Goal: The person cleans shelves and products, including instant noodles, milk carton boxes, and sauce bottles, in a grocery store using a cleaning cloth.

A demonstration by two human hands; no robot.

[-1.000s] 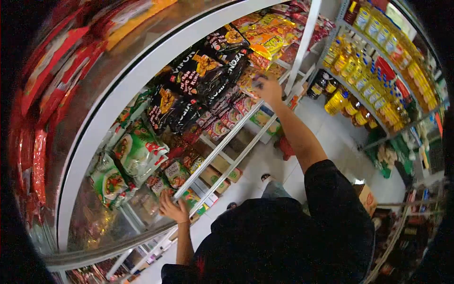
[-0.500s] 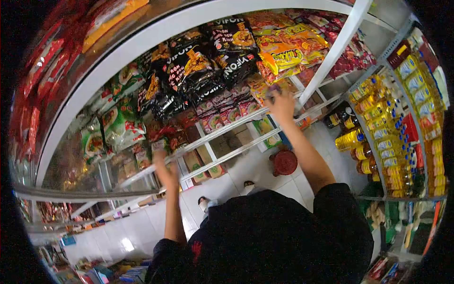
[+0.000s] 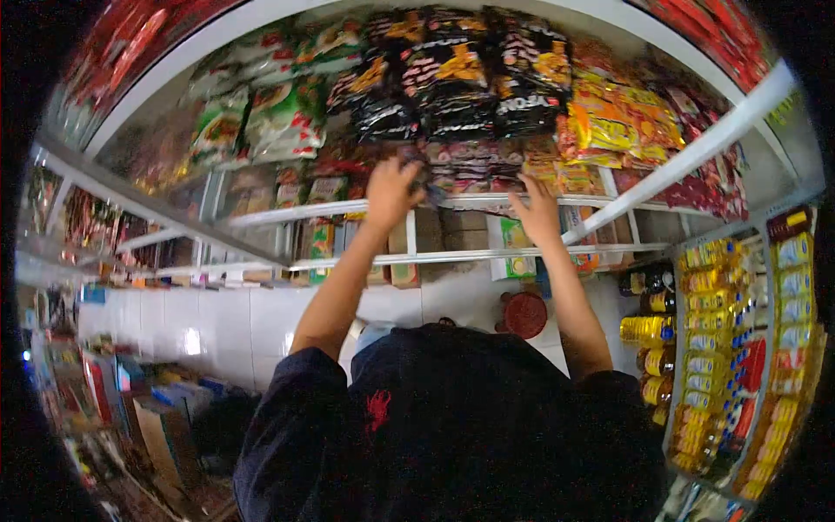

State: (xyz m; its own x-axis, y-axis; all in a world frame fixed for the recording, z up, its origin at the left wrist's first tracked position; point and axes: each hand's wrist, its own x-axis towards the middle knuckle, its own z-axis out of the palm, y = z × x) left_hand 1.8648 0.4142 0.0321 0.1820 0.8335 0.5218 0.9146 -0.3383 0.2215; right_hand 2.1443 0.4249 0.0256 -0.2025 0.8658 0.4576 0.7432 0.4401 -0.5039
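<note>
My left hand (image 3: 391, 193) reaches over the front rail of the shelf, its fingers bent around a small dark, bluish, crumpled thing (image 3: 428, 190) that is too blurred to name. Beside it lies a row of small pink and purple noodle packets (image 3: 474, 165). My right hand (image 3: 537, 210) is at the right end of that row, fingers apart and holding nothing, close to the white rail (image 3: 487, 202). Behind both hands stand black noodle packs (image 3: 452, 91). Orange and yellow snack packs (image 3: 613, 122) are at the right, and green-and-white packs (image 3: 287, 117) at the left.
A slanted white post (image 3: 687, 152) rises right of my right hand. Bottles of yellow oil (image 3: 703, 339) fill the rack at the right. A red stool (image 3: 524, 315) stands on the tiled floor (image 3: 222, 326). Boxes (image 3: 165, 431) are at the lower left.
My view has turned, shifting the shelf goods rightward. My left hand has come up to the pink packets and is at the dark thing; my right hand, earlier at a purplish thing, now has spread fingers.
</note>
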